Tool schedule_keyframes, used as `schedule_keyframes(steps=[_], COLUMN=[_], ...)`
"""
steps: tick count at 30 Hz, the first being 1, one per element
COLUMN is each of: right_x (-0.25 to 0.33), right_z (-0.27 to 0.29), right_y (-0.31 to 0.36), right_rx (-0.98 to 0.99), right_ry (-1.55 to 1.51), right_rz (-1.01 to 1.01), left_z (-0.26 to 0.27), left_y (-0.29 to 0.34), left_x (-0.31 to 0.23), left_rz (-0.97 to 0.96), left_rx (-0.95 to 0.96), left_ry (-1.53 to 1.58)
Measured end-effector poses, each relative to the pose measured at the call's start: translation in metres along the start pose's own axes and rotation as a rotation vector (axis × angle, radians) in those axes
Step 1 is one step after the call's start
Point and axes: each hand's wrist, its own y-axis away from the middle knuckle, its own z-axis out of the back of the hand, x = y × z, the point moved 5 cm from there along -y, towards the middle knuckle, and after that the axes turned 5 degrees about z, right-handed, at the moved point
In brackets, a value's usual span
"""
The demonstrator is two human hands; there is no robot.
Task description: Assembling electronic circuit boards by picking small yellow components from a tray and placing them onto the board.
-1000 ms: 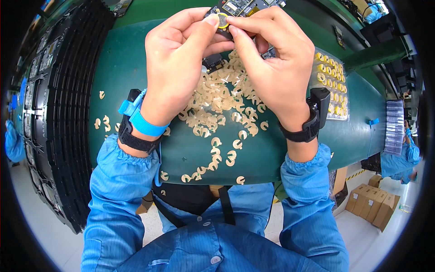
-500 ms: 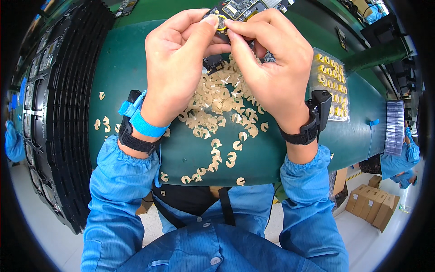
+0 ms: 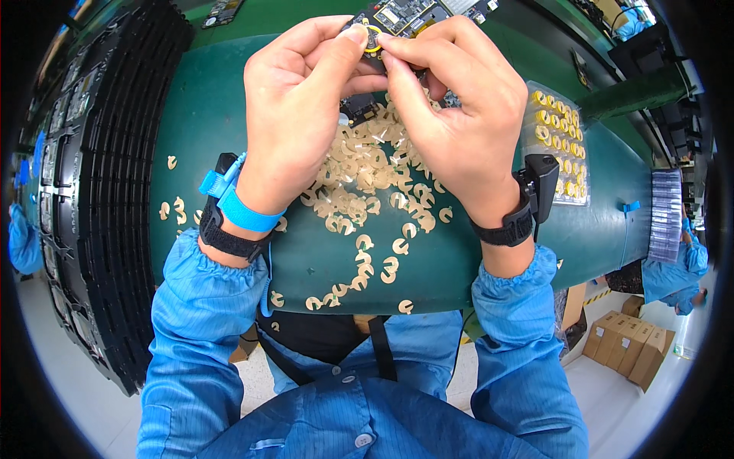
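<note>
A dark circuit board point(image 3: 409, 14) is held up at the top of the view, over the far part of the bench. My left hand point(image 3: 294, 115) is closed around its left end, with the thumb pressing beside a small yellow ring point(image 3: 374, 29) on the board. At the ring's right edge, my right hand point(image 3: 478, 115) pinches with thumb and index finger; the fingertips partly hide the contact. Below both hands lies a loose heap of cream C-shaped pieces point(image 3: 367, 164). Another dark board part point(image 3: 359, 109) shows behind the heap, mostly covered by my hands.
Right of my right hand, a clear tray point(image 3: 569, 202) holds rows of yellow rings. Stacked black trays point(image 3: 107, 176) line the left side. Stray C-shaped pieces dot the green bench point(image 3: 222, 115). Clear plastic trays point(image 3: 665, 218), cardboard boxes point(image 3: 627, 344) and another person point(image 3: 673, 268) are at right.
Both hands stay almost in place on the board and ring, with only a very slight shift of the board.
</note>
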Motion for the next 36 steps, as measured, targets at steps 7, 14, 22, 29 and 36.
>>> schedule_keyframes(steps=[7, 14, 22, 29, 36], right_x=[0.0, -0.001, -0.001, -0.003, -0.03], right_z=[0.0, -0.001, -0.001, -0.002, -0.003], right_y=[0.0, 0.0, 0.001, 0.002, 0.015], right_rx=[-0.008, -0.035, -0.033, -0.009, -0.189], right_ry=[0.004, 0.004, -0.02, -0.015, -0.23], right_rz=[-0.005, -0.002, -0.021, -0.021, -0.649], left_z=[0.002, 0.001, 0.002, -0.001, 0.002], left_y=[-0.001, -0.001, -0.002, -0.001, -0.002], left_x=[0.001, -0.001, 0.001, 0.0, 0.0], left_rz=[0.001, 0.004, 0.031, 0.03, 0.023], left_rx=[0.011, 0.013, 0.049, 0.018, -0.062], left_ry=[0.02, 0.027, 0.088, 0.076, 0.018])
